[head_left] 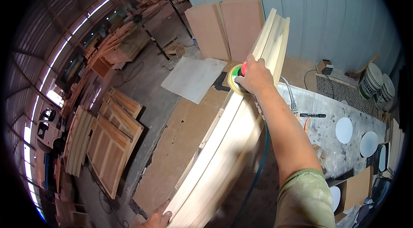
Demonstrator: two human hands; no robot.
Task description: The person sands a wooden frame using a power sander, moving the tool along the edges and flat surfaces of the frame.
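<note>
A long pale wooden piece [217, 150] with a stepped, moulded edge runs diagonally from the lower edge up towards the wall. My right hand [257, 76] is closed around a round disc sander [236, 78] with a red body and a green and yellow pad. The sander's pad is tilted against the left edge of the wood, towards its far end. At the bottom, my left hand [158, 218] grips the near left edge of the same piece, cut off partly by the picture's border. A teal air hose [261, 159] hangs below my right forearm.
To the right stands a stained table [309, 99] with white sanding discs [344, 130], a black marker [312, 115] and a cardboard box [355, 189]. Buckets [371, 81] sit by the blue wall. Panels [241, 30] lean there; wooden frames [114, 142] stand left.
</note>
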